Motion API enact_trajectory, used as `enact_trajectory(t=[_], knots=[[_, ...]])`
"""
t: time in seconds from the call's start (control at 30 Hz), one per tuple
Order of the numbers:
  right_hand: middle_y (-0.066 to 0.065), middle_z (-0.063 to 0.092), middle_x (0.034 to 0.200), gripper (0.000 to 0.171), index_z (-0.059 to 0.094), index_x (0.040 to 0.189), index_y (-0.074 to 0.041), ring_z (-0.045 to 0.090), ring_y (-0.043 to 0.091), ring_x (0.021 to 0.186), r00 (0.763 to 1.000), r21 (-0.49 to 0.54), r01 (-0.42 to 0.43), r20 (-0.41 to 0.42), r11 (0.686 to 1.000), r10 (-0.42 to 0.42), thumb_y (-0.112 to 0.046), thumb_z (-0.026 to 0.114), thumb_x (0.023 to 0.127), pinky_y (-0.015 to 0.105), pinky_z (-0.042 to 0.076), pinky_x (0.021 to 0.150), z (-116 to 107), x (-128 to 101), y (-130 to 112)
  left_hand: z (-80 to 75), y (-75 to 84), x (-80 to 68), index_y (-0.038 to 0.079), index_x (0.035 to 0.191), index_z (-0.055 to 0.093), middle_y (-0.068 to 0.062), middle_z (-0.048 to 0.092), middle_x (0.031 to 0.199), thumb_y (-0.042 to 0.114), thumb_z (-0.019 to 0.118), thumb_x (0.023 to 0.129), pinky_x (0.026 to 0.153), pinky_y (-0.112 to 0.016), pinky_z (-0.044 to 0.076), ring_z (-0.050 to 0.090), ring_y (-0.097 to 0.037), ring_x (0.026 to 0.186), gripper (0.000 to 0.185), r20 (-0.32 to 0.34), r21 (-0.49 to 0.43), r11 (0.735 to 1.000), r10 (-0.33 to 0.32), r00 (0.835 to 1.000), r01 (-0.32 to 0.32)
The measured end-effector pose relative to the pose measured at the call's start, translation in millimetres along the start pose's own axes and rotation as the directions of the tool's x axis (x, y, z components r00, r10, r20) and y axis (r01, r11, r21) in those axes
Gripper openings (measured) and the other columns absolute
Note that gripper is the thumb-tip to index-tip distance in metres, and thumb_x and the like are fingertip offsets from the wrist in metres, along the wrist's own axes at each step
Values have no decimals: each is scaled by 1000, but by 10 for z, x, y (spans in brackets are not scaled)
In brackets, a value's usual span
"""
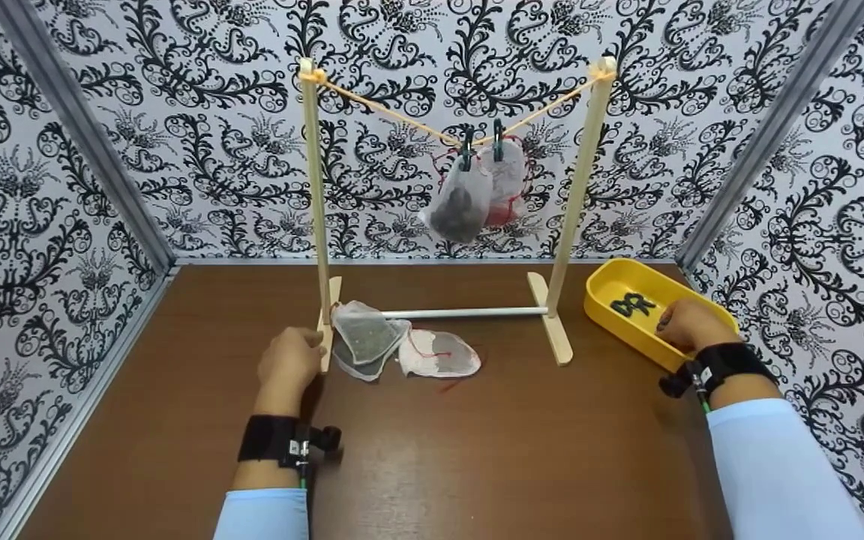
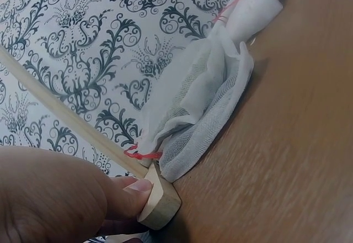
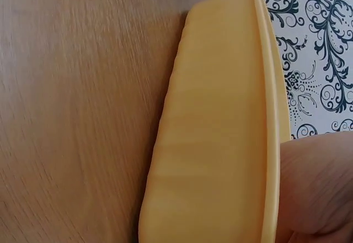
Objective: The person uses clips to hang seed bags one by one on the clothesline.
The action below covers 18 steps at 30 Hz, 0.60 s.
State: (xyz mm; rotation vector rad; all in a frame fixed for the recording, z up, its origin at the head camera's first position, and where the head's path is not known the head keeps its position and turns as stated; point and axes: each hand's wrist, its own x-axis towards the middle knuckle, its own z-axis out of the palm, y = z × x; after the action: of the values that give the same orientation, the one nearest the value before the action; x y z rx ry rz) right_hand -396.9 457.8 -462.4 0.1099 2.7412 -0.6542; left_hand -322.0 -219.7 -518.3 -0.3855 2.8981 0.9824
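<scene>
My left hand (image 1: 289,360) pinches the front end of the left wooden foot (image 2: 160,199) of a small clothesline stand, thumb on top. Beside that foot lie grey-white mesh pouches (image 1: 368,337), overlapping, and a white pouch with red string (image 1: 439,354). My right hand (image 1: 694,324) reaches into a yellow tray (image 1: 631,334) with fingers bent down; whether they hold anything is hidden. Near its fingertips lie dark green clips (image 1: 632,304). In the right wrist view the tray's wall (image 3: 215,121) covers the fingers.
A sagging orange string (image 1: 387,110) joins the stand's two posts (image 1: 580,187). Dark clips (image 1: 467,150) hold mesh pouches (image 1: 462,202) on it. A white rod (image 1: 469,313) links the feet along the brown table (image 1: 477,465). Patterned walls (image 1: 214,150) enclose the back and sides.
</scene>
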Motion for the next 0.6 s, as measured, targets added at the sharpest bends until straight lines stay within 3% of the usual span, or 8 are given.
enact_trajectory(t=[0.1,0.2,0.3,0.4,0.5,0.6], knots=[[0,58,71,25,62,73,-11,56,17,62,999,27,-20,-48,999,21,-14,76,94,30,53,58,-15,-29,-40,10,11,2,19,151,75,-16,69,159,24,72,110,111,-69,57,67,-50,142,41,-4,-2,1000,4,1000,-4],[15,69,82,28,72,84,2,60,21,65,989,13,-2,-148,1000,4,-18,72,103,31,53,59,-31,-37,-157,8,13,-1,20,151,75,-17,68,160,24,71,111,111,-69,57,66,-51,143,41,0,10,1000,2,1000,-2],[32,78,115,34,77,118,10,68,28,80,958,16,47,-285,999,-41,-22,68,108,31,54,65,-34,-44,-368,9,12,-12,20,151,74,-17,68,160,25,70,111,112,-69,56,66,-51,143,41,1,18,1000,-9,1000,9],[35,73,140,45,71,142,6,75,27,91,915,91,123,-397,988,-78,-23,68,109,27,59,69,-10,-71,-655,15,10,-19,19,151,74,-17,68,160,25,70,111,112,-69,56,66,-51,143,41,0,26,1000,-11,1000,11],[31,77,136,47,69,146,4,77,17,83,895,263,211,-440,941,-77,-24,72,109,22,62,65,46,-116,-961,18,13,-20,19,152,74,-17,68,160,25,69,111,111,-69,57,66,-51,142,41,-6,32,999,-5,1000,6],[16,86,112,44,71,143,2,75,9,71,903,474,278,-426,835,-59,-24,77,109,21,62,60,141,-191,-1245,14,29,-19,17,150,75,-18,70,157,23,69,111,110,-68,58,69,-51,140,41,-22,40,999,5,1000,-4]])
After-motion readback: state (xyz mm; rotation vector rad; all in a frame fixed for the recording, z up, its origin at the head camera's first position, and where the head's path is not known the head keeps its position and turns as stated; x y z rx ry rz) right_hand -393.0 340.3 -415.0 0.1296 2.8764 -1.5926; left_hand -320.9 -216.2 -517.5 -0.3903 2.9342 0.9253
